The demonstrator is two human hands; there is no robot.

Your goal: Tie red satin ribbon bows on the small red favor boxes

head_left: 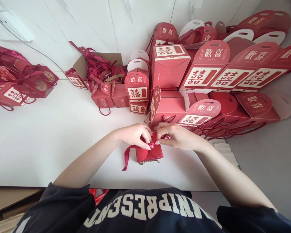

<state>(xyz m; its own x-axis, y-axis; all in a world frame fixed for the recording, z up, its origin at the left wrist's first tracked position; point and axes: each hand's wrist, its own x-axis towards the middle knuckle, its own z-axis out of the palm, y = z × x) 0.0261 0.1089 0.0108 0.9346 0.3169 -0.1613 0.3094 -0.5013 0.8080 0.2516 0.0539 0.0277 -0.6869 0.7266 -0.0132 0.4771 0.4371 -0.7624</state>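
Note:
A small red gift box (149,155) stands on the white table close in front of me, with a gold chain or cord along its near lower edge. Over its top runs a dark red ribbon (127,157), one end hanging down to the left. My left hand (137,135) is closed, thumb and fingers pinching the ribbon above the box top. From the other side my right hand (176,136) pinches the ribbon too, its fingertips almost meeting the left ones. The fingers partly cover the ribbon's crossing point, so its exact form is hidden.
Stacked red gift boxes (206,72) fill the back right. An open cardboard box (80,66) of dark red ribbons stands against the marble wall, smaller red boxes (102,95) before it. More ribboned boxes (38,82) sit far left. White tissues (225,152) lie at right.

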